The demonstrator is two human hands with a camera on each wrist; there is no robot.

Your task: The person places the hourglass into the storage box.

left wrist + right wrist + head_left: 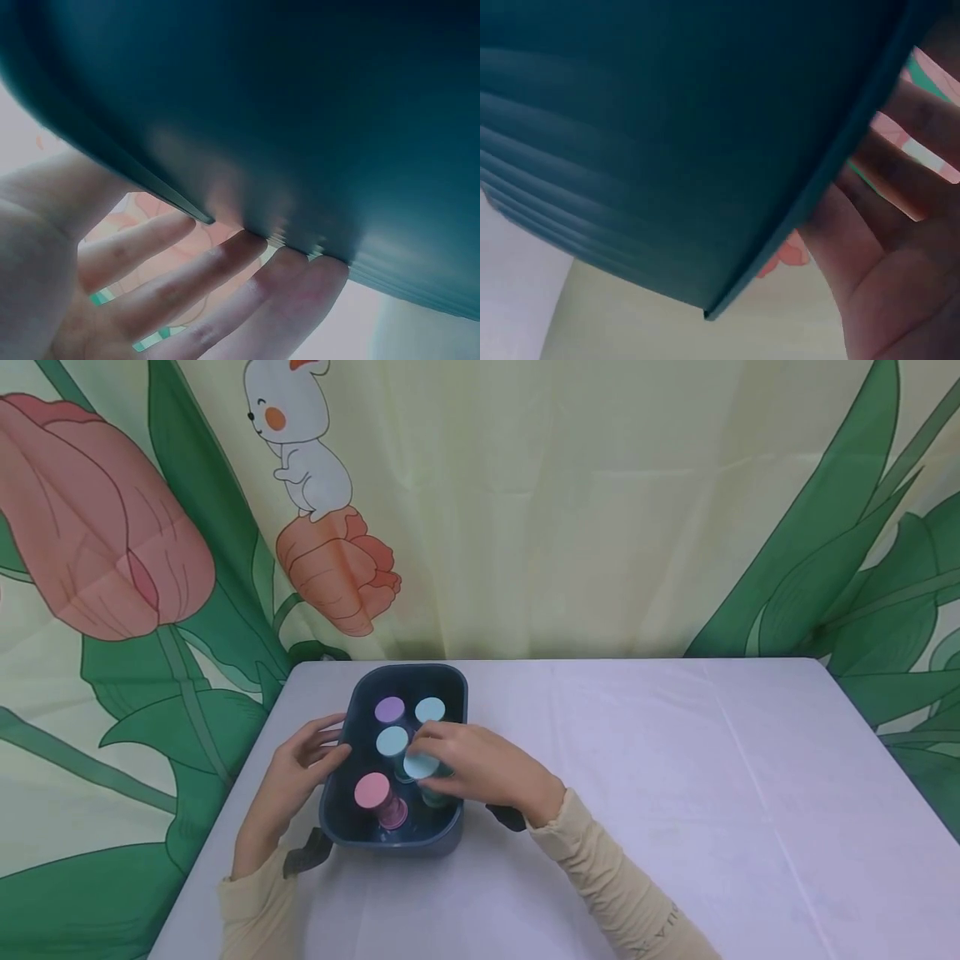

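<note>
A dark blue bin (442,843) stands on the table, holding several spool-shaped pieces with round flat ends. My right hand (480,764) reaches over the bin's right rim, its thumb and fingers around a light blue spool (422,766). In the right wrist view, the bin's wall (667,165) hides the fingertips. My left hand (296,768) touches the bin's left side; in the left wrist view its fairly straight fingers (255,292) rest against the outer wall. A pink spool (372,791) leans near the front; another light blue spool (392,741) is beside the right hand's fingers.
Toward the back of the bin are a purple spool (389,709) and a further light blue spool (430,709). A white cloth covers the table (675,793). Behind its far edge hangs a curtain (570,527) printed with flowers and a rabbit.
</note>
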